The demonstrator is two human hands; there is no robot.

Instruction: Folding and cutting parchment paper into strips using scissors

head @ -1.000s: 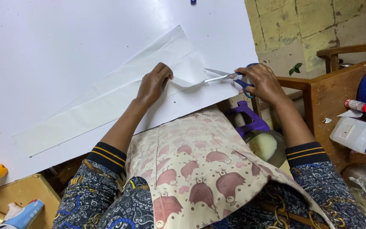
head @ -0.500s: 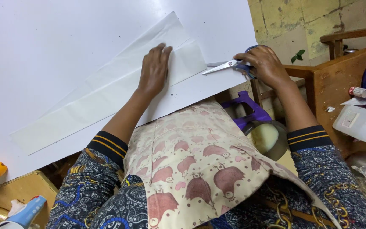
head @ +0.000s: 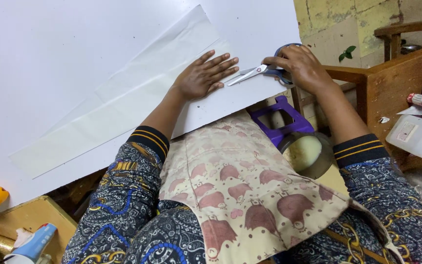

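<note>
Blue-handled scissors, blades on white sheet

Both arms wear long sleeves of dark navy cloth printed with swirling blue lines, yellow chain links and small rust-brown patches. Each sleeve ends in a knitted navy cuff: the left cuff and the right cuff both carry thin yellow stripes. Over the chest and lap hangs a cream apron covered with rows of dull pink animal shapes and faint stitched seams. The left hand and the right hand are bare, without rings, watch or gloves.
</note>
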